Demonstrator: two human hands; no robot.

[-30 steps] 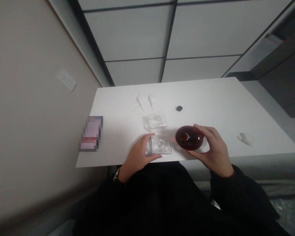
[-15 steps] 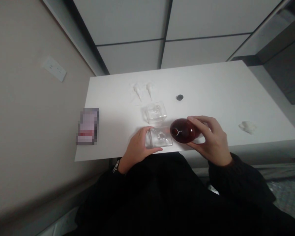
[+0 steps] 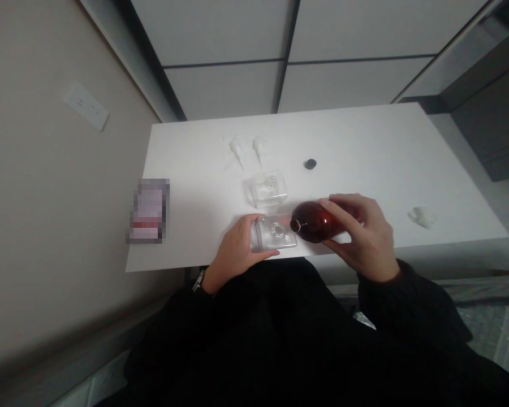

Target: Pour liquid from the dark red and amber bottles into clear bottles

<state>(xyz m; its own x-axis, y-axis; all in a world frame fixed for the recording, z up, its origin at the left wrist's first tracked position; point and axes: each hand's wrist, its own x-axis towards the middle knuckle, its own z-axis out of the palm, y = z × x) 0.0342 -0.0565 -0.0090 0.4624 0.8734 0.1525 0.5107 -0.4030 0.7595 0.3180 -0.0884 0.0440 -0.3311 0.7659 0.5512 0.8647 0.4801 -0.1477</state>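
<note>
- Black sleeves [image 3: 411,316] run along the bottom of my feed, a watch or bracelet [image 3: 198,281] on the left wrist.
- Low centre, I see the left hand [image 3: 237,243] bracketing the clear bottle [image 3: 286,240], thumb along its near side and fingers on the far side. I'd judge it light, stiff and smooth, likely to skid; low on opposite walls is the sound hold, leaving the round neck free.
- Just right of it, the right hand [image 3: 367,232] is wrapped around the dark red bottle [image 3: 316,221], thumb nearer me, fingers over the far side. It lies tipped, uncapped mouth towards the clear bottle; whether they touch I can't tell. I'd expect the heavier load here, slick if wet, its weight shifting with any liquid inside; I'd hold round the body, well back from the mouth.
- Beyond, mid-frame, stands a second clear bottle [image 3: 270,195], probably handling like its twin.
- Farther up on the white table [image 3: 195,198]: a dark cap [image 3: 310,164], then two white pump heads [image 3: 237,151], whose thin stems I'd treat as fragile.
</note>
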